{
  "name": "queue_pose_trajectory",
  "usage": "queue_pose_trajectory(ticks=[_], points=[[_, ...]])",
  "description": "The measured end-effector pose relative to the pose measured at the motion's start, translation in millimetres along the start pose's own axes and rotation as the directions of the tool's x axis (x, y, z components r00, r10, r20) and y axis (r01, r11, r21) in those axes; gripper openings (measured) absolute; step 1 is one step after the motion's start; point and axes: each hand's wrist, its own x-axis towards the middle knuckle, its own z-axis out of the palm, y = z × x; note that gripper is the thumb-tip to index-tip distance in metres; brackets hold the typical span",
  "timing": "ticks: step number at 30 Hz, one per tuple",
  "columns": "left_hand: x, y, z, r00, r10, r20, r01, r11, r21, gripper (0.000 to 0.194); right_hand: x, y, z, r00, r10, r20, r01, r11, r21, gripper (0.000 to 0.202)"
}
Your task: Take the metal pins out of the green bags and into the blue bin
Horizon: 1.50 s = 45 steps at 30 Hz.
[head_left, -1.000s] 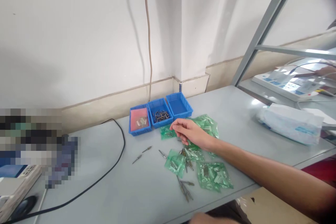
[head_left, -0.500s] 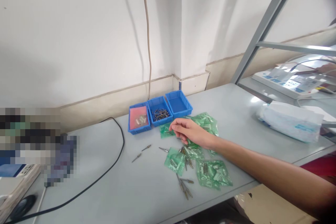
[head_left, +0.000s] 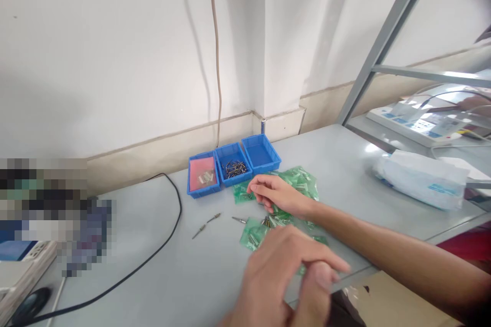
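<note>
My left hand is at the bottom centre, slightly blurred, with the index finger stretched out over the thumb. Nothing shows in it, and it hides part of the bags and loose pins beneath. My right hand is over the green plastic bags, fingers loosely bent and apart, with no held thing visible. A small green bag of metal pins lies between the two hands. Several slim metal pins with thicker ends lie loose, among them one pin and a pair farther left, including this pin.
Three blue bins stand near the wall: one with a pink bag, a middle bin of metal pins, and a right bin. A black cable crosses the left side. A white plastic package lies right, beside a metal frame.
My left hand has come into view from the bottom and now covers loose pins and a green bag. My right hand stays almost where it was over the bags.
</note>
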Motion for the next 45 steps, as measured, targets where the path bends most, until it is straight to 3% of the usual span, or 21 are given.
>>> queue_pose_trajectory(ticks=[1,2,3,6,8,10,14,18,20,23,27,33,37,39,42,45], points=[[0.1,-10.9,-7.1,0.995,0.063,-0.074,-0.054,0.992,0.118,0.019,0.2,0.8,-0.4,1.000,-0.010,0.002,0.010,1.000,-0.006,0.036],[-1.5,-23.8,-15.9,0.971,0.237,-0.036,-0.218,0.936,0.278,0.019,0.2,1.7,-0.6,1.000,-0.021,0.001,0.021,1.000,-0.017,0.036],[-4.2,-38.6,-26.2,0.952,0.305,0.017,-0.282,0.857,0.432,0.020,0.1,2.7,-0.6,0.999,-0.038,0.003,0.038,0.999,-0.033,0.035],[-15.1,-88.7,-62.2,0.953,0.266,0.145,-0.288,0.653,0.701,0.015,-2.2,4.6,1.8,0.993,-0.117,-0.004,0.114,0.974,-0.197,0.030],[-21.7,-121.4,-85.6,0.964,0.186,0.188,-0.260,0.523,0.812,0.016,-5.1,4.9,5.1,0.971,-0.239,-0.005,0.219,0.898,-0.381,0.020],[-27.4,-148.7,-104.3,0.965,0.110,0.237,-0.261,0.450,0.854,0.021,-8.5,4.5,8.7,0.956,-0.286,0.062,0.278,0.819,-0.502,0.014],[-37.6,-180.4,-121.9,0.975,-0.022,0.221,-0.185,0.469,0.863,0.030,-14.0,4.2,13.7,0.899,-0.342,0.274,0.436,0.642,-0.630,0.018],[-44.2,-188.9,-120.7,0.974,-0.130,0.184,-0.100,0.483,0.870,0.037,-15.1,6.5,16.9,0.763,-0.389,0.516,0.645,0.414,-0.642,0.030],[-45.0,-191.0,-117.0,0.968,-0.160,0.195,-0.094,0.488,0.868,0.038,-14.0,8.3,18.6,0.728,-0.377,0.573,0.682,0.315,-0.660,0.035],[-43.3,-195.7,-110.7,0.965,-0.161,0.205,-0.108,0.467,0.877,0.037,-11.3,10.2,19.9,0.725,-0.374,0.579,0.682,0.271,-0.679,0.032],[-37.1,-201.9,-103.8,0.962,-0.180,0.208,-0.109,0.445,0.889,0.034,-8.1,10.4,17.8,0.745,-0.383,0.546,0.657,0.285,-0.697,0.024],[-21.4,-200.2,-94.6,0.956,-0.208,0.206,-0.106,0.411,0.906,0.032,-8.0,11.6,16.6,0.823,-0.338,0.457,0.551,0.279,-0.786,0.013],[-13.1,-196.6,-90.1,0.950,-0.220,0.221,-0.115,0.409,0.905,0.027,-9.1,10.2,20.8,0.834,-0.360,0.418,0.528,0.302,-0.794,0.014],[-11.2,-195.4,-89.4,0.947,-0.227,0.227,-0.118,0.410,0.904,0.024,-9.6,8.1,22.4,0.840,-0.408,0.357,0.513,0.386,-0.766,0.015],[-10.5,-194.3,-90.0,0.945,-0.236,0.227,-0.114,0.415,0.903,0.023,-9.7,3.8,21.7,0.875,-0.441,0.201,0.450,0.583,-0.676,0.014],[-11.0,-193.4,-91.9,0.943,-0.238,0.231,-0.110,0.434,0.894,0.025,-7.5,2.2,17.8,0.913,-0.406,0.029,0.371,0.801,-0.469,0.012]])
